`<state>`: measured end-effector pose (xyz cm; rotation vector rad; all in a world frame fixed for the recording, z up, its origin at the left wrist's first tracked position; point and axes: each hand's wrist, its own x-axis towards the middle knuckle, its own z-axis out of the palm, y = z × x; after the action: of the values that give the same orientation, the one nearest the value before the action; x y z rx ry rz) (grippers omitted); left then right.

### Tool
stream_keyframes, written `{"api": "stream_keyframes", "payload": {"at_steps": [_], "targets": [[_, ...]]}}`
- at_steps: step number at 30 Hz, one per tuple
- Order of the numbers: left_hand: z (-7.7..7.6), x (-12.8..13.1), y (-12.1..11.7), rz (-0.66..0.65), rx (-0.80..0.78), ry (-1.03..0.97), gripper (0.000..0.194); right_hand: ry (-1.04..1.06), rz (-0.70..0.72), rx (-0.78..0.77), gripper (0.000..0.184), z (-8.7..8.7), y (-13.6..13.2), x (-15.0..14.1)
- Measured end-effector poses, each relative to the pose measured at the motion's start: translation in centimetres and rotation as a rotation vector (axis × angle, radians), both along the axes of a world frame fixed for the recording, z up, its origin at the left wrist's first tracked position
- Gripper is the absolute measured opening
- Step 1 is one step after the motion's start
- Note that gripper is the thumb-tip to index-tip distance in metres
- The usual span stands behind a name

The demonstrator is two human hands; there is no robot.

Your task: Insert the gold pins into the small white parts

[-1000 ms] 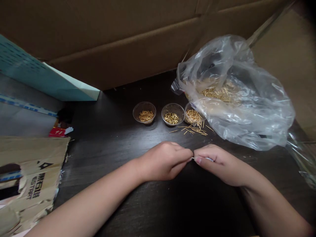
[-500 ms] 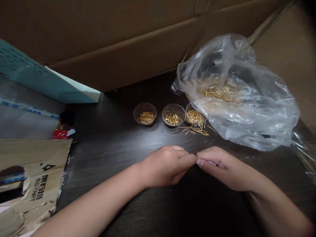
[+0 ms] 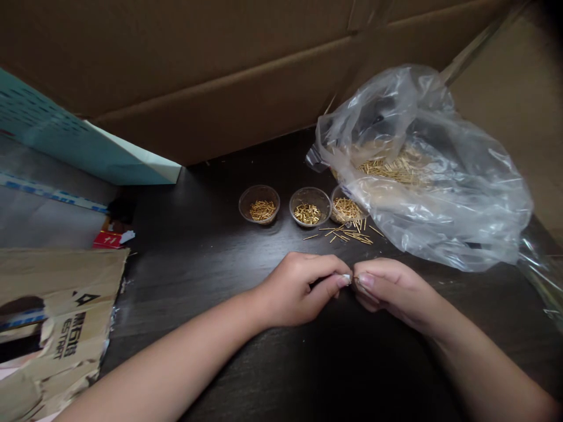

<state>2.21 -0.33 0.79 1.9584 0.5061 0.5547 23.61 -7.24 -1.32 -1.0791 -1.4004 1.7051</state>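
Note:
My left hand point(image 3: 303, 290) is closed in a pinch, thumb against forefinger, with its tips almost meeting those of the other hand. My right hand point(image 3: 391, 287) also pinches. A tiny glint of a gold-coloured metal pin point(image 3: 355, 278) shows at its fingertips; the rest is hidden by the fingers. What the left fingertips hold is too small to make out. Beyond the hands, loose thin gold pins point(image 3: 352, 233) lie scattered on the dark table point(image 3: 197, 281). Behind them stand a left clear cup point(image 3: 244, 205), a middle cup point(image 3: 295, 202) and a right cup point(image 3: 338, 194), each holding small gold pieces.
A large clear plastic bag point(image 3: 466, 199) with many gold pins inside slumps at the right, overlapping the right cup. Cardboard walls point(image 3: 229, 82) rise at the back. Torn printed cardboard point(image 3: 88, 281), a red packet point(image 3: 107, 240) and a pale blue box point(image 3: 132, 158) are at the left.
My left hand has rolled so that its thumb now shows, pinched against the forefinger. The right thumb has risen slightly, and a glint of gold appears between the hands.

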Motion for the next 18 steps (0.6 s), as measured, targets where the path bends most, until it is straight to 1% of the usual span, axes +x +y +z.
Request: {"api": "stream_keyframes", "payload": {"at_steps": [2,3,7,10,15,18], "targets": [[-0.1,0.0,0.0,0.003,0.005,0.010,0.017,-0.016,-0.041,0.013,0.051,0.0,0.0,-0.2],[-0.1,0.0,0.0,0.003,0.018,0.016,0.016,-0.056,-0.064,0.042,0.050,0.1,0.1,-0.3],[-0.5,0.0,-0.1,-0.007,0.129,0.052,0.016,-0.268,-0.125,0.241,0.045,1.0,0.5,-0.8],[-0.8,0.0,-0.1,0.009,0.242,0.095,0.018,-0.364,-0.158,0.349,0.041,1.4,0.5,-1.1],[-1.2,0.0,-0.3,0.026,0.418,0.137,0.018,-0.427,-0.184,0.395,0.037,1.3,0.3,-1.2],[-1.3,0.0,-0.3,0.018,0.470,0.147,0.017,-0.441,-0.180,0.388,0.036,1.3,0.2,-1.2]]}}
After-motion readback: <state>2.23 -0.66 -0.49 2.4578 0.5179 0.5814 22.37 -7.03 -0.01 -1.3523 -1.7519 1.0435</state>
